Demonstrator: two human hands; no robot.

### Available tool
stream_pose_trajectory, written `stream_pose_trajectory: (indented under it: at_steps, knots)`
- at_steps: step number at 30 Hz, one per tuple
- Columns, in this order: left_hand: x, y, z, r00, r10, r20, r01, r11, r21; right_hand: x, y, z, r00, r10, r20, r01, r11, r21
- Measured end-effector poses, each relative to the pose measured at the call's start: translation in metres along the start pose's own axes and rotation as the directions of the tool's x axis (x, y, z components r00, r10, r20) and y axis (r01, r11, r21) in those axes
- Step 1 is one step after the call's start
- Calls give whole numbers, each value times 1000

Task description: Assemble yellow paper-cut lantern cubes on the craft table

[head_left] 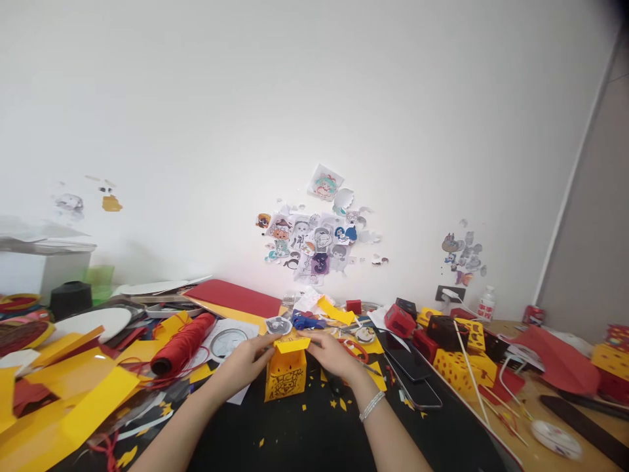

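Note:
A small yellow paper box (285,385) with black drawing on its front stands on the black mat, its top flap (293,345) tilted up toward me. My left hand (250,357) grips the box's upper left edge, thumb in front and fingers behind. On the opposite side, my right hand (328,354) has its fingers at the upper right edge beside the flap, with the fingertips partly hidden. Tiny yellow paper scraps (339,403) lie on the mat to the right of the box. Orange-handled scissors (358,351) rest just beyond my right hand.
Yellow paper sheets (73,393) and a red cord spool (183,344) crowd the left side. Two phones (413,377) lie right of my right arm. Further right are spotted yellow boxes (464,370), a white mouse (556,439) and a bottle (486,303). Stickers (322,239) cover the wall ahead.

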State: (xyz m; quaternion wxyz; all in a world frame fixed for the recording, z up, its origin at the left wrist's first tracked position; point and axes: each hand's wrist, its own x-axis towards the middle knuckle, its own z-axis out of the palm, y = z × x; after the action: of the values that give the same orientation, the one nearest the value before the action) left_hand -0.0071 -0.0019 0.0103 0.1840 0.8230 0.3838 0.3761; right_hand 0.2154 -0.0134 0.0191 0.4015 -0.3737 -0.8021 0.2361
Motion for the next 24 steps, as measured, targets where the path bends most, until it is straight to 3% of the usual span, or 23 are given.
stream_pose_trajectory:
  at_steps: [6,10,13,18,21,24]
  knots:
    - [-2,0,-1,996,-84,21,85,996,-27,0,-3,3,998,-52,32,55,995,-88]
    - [-4,4,-1,998,-51,47,52,998,-20,-2,-5,5,998,-40,50,47,990,-134]
    - [-6,8,-2,996,-68,65,65,997,47,-5,-5,2,990,38,136,-14,984,-177]
    - [-4,10,-1,990,-111,90,96,983,158,-8,-3,-5,935,184,302,-122,969,-213]
    - [-4,7,-1,988,-109,111,92,984,152,-8,-1,-2,946,186,266,-136,971,-195]
    - [-8,6,-3,973,-144,183,129,987,92,-7,-1,6,977,173,128,-143,967,-212]
